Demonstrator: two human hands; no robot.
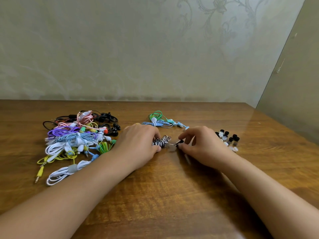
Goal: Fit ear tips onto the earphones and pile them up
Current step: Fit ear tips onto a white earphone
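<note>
While my left hand is gripping the black-and-white earphone bundle on the table, my right hand is pinching its earbud just right of the bundle, fingers narrow; the ear tips are lying farther right, nearer that hand.

We note both forearms bare, reaching in from the lower corners and converging toward centre over the surface. Our left hand lies palm down, fingers curled forward and thumb tucked under, gripping a cord bundle. Our right hand faces it, knuckles up, index finger and thumb pinching an earbud; the other fingers are curled loosely. The hands are near, not touching.
</note>
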